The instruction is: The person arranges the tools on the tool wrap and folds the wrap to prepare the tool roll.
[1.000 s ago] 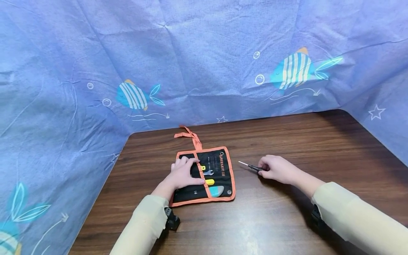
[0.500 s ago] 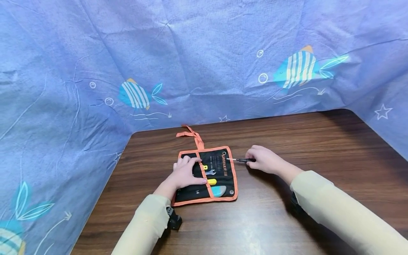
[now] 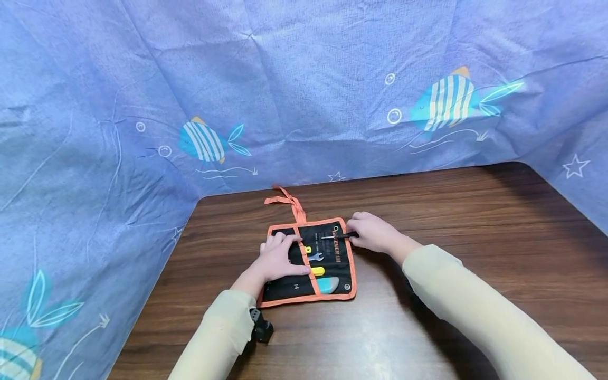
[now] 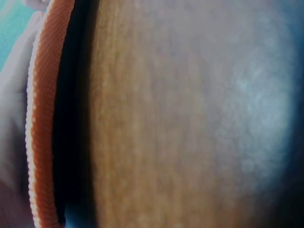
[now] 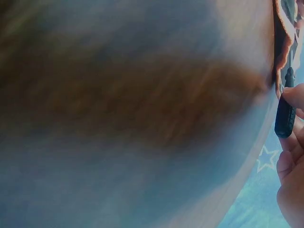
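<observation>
A black tool roll (image 3: 296, 295) with orange trim lies unrolled on the table. My left hand (image 3: 280, 257) rests on its pocket side, thumb and forefinger spread along the orange pocket edge. Out of the pockets stick an open-ended wrench (image 3: 316, 257), a yellow handle (image 3: 317, 271), a smaller yellow piece (image 3: 307, 249) and a teal-and-grey rounded end (image 3: 329, 285). At the roll's right border my right hand (image 3: 372, 233) pinches a small screwdriver (image 5: 285, 116) by its black handle. Its thin shaft points left over the black flap, toward the pocket edge.
Orange tie straps (image 3: 288, 202) trail from the roll's far edge. The brown wooden table (image 3: 427, 206) extends to the right and front. A blue fish-print cloth (image 3: 304, 95) hangs behind and at the sides. A black wrist camera (image 3: 261, 327) sits under the left sleeve.
My right hand has moved left with the screwdriver, bringing its shaft from beside the tool roll to above the black flap. The left hand stays in place on the roll.
</observation>
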`<move>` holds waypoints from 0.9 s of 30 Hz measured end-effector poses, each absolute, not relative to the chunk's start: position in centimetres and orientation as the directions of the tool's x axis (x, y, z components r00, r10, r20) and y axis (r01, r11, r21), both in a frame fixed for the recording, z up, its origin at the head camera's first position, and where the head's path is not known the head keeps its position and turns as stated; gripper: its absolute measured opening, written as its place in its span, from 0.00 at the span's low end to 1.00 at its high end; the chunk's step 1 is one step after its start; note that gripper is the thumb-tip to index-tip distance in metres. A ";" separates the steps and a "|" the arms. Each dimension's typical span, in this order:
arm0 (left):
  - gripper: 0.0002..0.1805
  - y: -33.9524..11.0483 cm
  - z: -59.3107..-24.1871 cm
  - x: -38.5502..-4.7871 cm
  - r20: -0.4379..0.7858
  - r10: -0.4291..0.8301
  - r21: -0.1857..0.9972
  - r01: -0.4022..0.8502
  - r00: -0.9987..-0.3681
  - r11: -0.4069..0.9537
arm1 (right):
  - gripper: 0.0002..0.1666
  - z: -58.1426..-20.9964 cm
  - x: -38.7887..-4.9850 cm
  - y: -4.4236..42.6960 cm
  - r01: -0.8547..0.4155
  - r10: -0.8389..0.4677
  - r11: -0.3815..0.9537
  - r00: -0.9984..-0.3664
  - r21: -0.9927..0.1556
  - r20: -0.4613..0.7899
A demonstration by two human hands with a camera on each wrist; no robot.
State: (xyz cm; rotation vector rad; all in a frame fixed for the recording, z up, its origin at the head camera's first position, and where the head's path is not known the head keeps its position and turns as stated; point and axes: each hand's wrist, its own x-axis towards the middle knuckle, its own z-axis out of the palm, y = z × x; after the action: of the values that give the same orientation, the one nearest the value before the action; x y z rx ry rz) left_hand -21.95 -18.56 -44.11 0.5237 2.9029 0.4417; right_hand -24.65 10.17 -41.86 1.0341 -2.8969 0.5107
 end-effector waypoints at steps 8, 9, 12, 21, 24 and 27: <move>0.49 -18.6 -44.2 -22.1 -0.094 0.362 0.309 0.319 -0.927 0.896 | 0.03 -41.3 -25.4 7.9 -0.646 -0.646 0.732 -0.759 -0.216 0.082; 0.49 -18.6 -44.2 -22.1 -0.095 0.362 0.308 0.318 -0.927 0.897 | 0.04 -41.3 -25.4 7.6 -0.648 -0.649 0.733 -0.758 -0.208 0.073; 0.49 -18.5 -44.3 -22.1 -0.100 0.362 0.308 0.318 -0.927 0.897 | 0.06 -41.2 -25.6 6.7 -0.659 -0.663 0.728 -0.747 -0.187 0.048; 0.50 -18.5 -44.4 -22.1 -0.087 0.372 0.304 0.331 -0.924 0.893 | 0.08 -40.9 -25.7 4.4 -0.678 -0.687 0.716 -0.726 -0.165 -0.001; 0.49 -18.7 -44.6 -22.2 -0.078 0.376 0.302 0.337 -0.923 0.892 | 0.09 -41.0 -25.8 3.9 -0.670 -0.683 0.720 -0.730 -0.181 -0.016; 0.49 -18.8 -44.7 -22.1 -0.078 0.379 0.311 0.339 -0.922 0.888 | 0.09 -41.3 -25.9 3.6 -0.662 -0.679 0.722 -0.734 -0.201 -0.022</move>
State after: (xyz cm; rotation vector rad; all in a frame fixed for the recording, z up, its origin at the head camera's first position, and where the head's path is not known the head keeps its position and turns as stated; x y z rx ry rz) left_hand -22.12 -18.81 -44.73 0.5579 2.9184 0.4435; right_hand -25.85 3.60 -41.35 1.1716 -3.0022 0.2925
